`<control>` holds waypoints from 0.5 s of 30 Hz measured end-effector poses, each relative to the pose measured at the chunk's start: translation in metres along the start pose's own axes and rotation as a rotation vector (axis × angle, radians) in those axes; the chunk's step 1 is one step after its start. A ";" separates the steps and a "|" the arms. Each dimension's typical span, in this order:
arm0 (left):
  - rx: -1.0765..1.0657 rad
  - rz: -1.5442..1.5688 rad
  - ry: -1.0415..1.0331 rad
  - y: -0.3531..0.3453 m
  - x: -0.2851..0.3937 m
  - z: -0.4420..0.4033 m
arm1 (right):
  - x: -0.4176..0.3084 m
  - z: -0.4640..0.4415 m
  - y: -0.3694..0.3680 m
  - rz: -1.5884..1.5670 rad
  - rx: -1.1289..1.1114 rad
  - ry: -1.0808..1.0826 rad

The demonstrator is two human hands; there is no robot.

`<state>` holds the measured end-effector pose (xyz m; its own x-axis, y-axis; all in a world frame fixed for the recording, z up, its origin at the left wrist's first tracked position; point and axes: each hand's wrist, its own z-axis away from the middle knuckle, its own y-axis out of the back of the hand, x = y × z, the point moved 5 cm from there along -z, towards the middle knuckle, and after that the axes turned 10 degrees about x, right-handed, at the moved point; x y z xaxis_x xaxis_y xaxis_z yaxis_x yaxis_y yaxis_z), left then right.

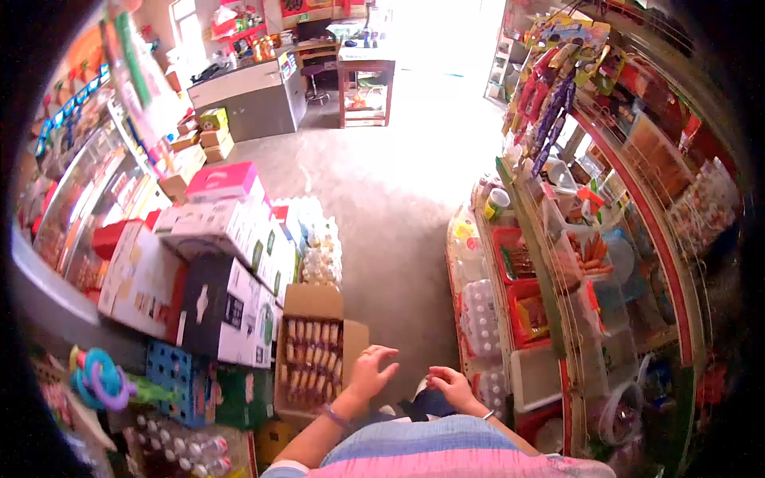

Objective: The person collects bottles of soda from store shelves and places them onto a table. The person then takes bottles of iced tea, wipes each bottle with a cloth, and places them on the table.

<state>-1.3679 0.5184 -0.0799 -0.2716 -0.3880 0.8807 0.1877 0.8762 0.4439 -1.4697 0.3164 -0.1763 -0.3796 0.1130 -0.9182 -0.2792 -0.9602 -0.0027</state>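
Both hands are held out low in front of the body, apart from each other. My left hand (372,371) has its fingers spread and holds nothing; it is nearest to an open cardboard box (313,302) filled with rows of small packed items (313,360). A ring shows on a finger and a band circles the wrist. My right hand (450,384), with a bracelet at the wrist, is over the aisle floor, its fingers loosely curved and apart, with nothing in them.
Stacked cartons (231,303) and bottle packs (322,253) line the left side. Shelves (550,279) with red trays and wrapped goods run along the right. Ahead are a grey counter (253,105), a small table (366,56) and a bright doorway (442,40).
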 end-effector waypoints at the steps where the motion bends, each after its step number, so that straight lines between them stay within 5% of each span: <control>1: -0.039 0.131 0.100 -0.012 -0.009 -0.022 | -0.009 -0.019 -0.003 -0.108 -0.013 -0.073; 6: -0.102 0.674 0.475 -0.055 -0.039 -0.120 | -0.076 -0.124 -0.013 -0.370 -0.083 -0.242; 12: -0.067 0.549 0.660 -0.062 -0.082 -0.262 | -0.163 -0.293 0.002 -0.403 -0.082 -0.166; 15: -0.009 0.496 0.561 -0.041 -0.068 -0.349 | -0.226 -0.367 -0.001 -0.363 -0.086 -0.123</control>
<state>-1.0281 0.4092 -0.1001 0.3691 -0.0380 0.9286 0.1715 0.9848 -0.0279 -1.0598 0.1983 -0.1146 -0.3738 0.4742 -0.7971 -0.3415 -0.8694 -0.3571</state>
